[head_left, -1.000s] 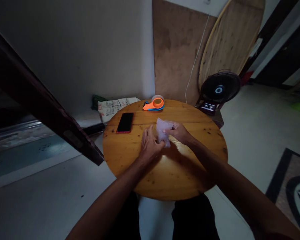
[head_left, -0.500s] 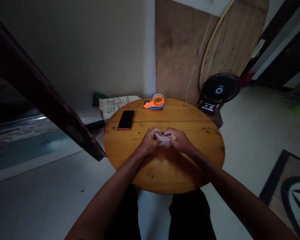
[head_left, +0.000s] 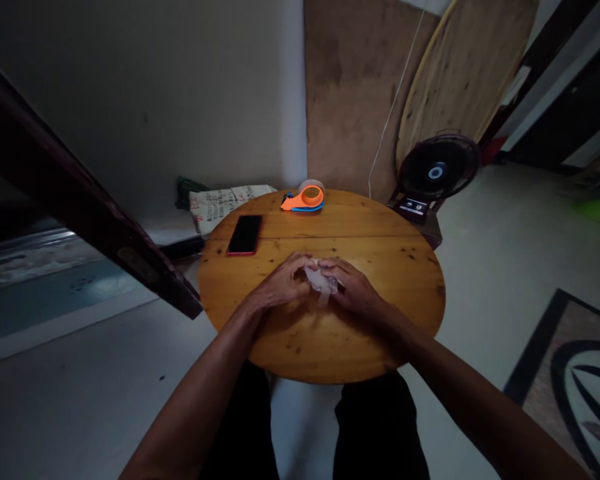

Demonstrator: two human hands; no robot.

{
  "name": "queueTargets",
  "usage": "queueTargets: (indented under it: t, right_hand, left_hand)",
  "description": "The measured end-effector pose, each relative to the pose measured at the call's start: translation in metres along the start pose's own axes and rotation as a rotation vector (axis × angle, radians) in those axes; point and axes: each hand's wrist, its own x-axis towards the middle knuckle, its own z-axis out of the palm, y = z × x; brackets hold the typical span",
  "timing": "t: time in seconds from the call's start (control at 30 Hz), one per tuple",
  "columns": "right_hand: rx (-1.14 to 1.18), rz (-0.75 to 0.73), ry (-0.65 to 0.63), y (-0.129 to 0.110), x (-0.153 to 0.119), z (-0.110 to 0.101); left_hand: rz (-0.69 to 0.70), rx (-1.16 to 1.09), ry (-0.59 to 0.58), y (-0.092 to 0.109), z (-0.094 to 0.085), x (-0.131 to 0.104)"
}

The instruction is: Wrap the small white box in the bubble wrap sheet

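Observation:
A small bundle of crumpled translucent plastic (head_left: 321,279) is held between my two hands over the middle of the round wooden table (head_left: 305,347). A pale strip hangs from its lower edge, perhaps tape. My left hand (head_left: 291,279) grips the bundle from the left, its fingers curled round that side. From the right, my right hand (head_left: 353,283) has its fingertips on the top and right side. What lies inside the bundle I cannot make out. Farther back stands an orange and blue tape dispenser (head_left: 304,199) with a roll of clear tape.
A phone (head_left: 245,235) with a red edge lies at the table's back left. Printed paper or sacking (head_left: 227,202) sits behind the table's left rim. A dark round fan (head_left: 436,172) stands beyond the right rim. A dark wooden post (head_left: 105,220) slants in from the left.
The bundle has turned in my hands and looks more compact. My left hand has shifted left, with its fingers opened a little wider. The whole view has shifted slightly.

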Motion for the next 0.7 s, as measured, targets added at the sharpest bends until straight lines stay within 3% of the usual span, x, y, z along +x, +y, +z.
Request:
queueTargets:
  t: [0.1,0.33,0.57,0.7]
  right_hand:
    - [0.009,-0.011,0.025,0.002,-0.001,0.004]
    - [0.132,0.054,0.049,-0.003,0.005,-0.001]
    - [0.58,0.52,-0.124,-0.001,0.025,-0.02]
    - [0.866,0.665,-0.092,0.005,0.031,-0.014]
  left_hand:
    - [0.029,0.012,0.001,-0.004,0.003,-0.002]
    - [0.013,-0.073,0.155,-0.01,0.021,0.003]
    - [-0.07,-0.021,0.215,0.0,0.02,0.004]
    - [-0.135,-0.376,0.081,0.003,0.02,0.004]
